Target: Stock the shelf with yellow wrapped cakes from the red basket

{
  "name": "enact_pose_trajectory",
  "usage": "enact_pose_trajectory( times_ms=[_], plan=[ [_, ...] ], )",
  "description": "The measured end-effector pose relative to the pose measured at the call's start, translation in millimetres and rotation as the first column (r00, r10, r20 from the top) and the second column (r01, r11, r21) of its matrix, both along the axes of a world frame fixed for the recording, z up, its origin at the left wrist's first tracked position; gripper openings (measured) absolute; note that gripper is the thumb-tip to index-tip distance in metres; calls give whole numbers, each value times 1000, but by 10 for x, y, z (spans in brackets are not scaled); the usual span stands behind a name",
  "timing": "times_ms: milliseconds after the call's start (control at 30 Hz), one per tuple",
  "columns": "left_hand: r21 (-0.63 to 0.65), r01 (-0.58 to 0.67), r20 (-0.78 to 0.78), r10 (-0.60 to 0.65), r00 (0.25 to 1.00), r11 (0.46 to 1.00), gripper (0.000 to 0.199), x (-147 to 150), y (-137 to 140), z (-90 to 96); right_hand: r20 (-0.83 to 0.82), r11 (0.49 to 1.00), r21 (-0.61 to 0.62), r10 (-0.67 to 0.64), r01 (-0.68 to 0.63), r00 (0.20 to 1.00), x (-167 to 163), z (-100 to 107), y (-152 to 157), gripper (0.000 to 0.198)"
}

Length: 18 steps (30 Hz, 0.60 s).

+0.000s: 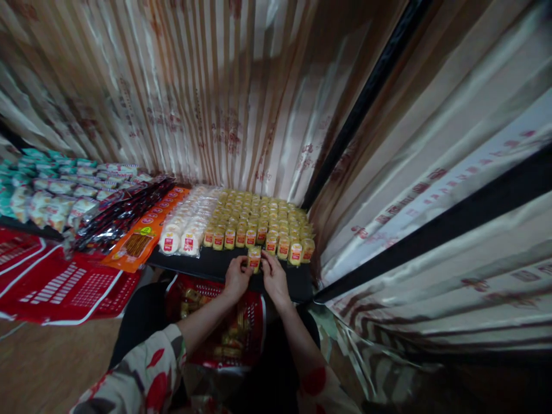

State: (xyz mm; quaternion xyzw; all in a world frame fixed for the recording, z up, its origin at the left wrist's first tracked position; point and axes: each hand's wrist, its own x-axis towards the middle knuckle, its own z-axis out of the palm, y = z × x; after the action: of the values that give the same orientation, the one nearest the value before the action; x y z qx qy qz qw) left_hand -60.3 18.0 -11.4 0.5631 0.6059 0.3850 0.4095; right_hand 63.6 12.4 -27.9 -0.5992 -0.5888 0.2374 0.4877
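Between my two hands stands a small yellow wrapped snack packet (pixel 254 265) with a red label, just in front of the packed rows on the black shelf (pixel 190 263). My left hand (pixel 238 277) grips its left side with fingers closed. On the other side, my right hand (pixel 275 278) has its fingertips closed against the packet's right edge. Behind them, matching yellow packets (pixel 245 215) stand in close rows. To their left are rows of round white packets (pixel 190 230) in clear wrap with red labels.
Farther left lie an orange snack bag (pixel 137 244), dark shiny bags (pixel 116 215) and green-and-white packets (pixel 56 190). A red basket (pixel 257 328) holding more yellow packets sits below my arms. Other red baskets (pixel 81 282) are at left. Draped sheeting (pixel 241 115) and black posts (pixel 362 115) bound the shelf.
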Motion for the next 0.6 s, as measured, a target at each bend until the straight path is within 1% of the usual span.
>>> enact_pose_trajectory(
  times_ms=[67,133,233,300,367,433,600],
  plan=[
    [-11,-65,-58,64,996,998,20,33,75,51,106,999,4,35,-36,994,25,9,121,38],
    [-25,-103,-95,100,990,994,20,59,136,78,162,998,-43,55,-49,985,46,-8,233,43],
    [-25,-109,-142,104,984,994,20,111,203,85,224,996,-89,20,0,974,95,-75,350,46],
    [-26,-96,-170,90,981,995,20,167,237,84,239,997,-69,-2,19,971,138,-129,383,47],
    [-21,-87,-199,81,977,996,20,237,268,83,222,1000,-27,-6,12,975,180,-182,388,46],
    [10,-87,-225,87,970,996,20,313,295,79,189,1000,10,-4,3,982,214,-230,377,44],
    [123,-75,-230,102,968,990,20,450,342,17,32,1000,7,-26,26,999,260,-317,351,41]
  ],
)
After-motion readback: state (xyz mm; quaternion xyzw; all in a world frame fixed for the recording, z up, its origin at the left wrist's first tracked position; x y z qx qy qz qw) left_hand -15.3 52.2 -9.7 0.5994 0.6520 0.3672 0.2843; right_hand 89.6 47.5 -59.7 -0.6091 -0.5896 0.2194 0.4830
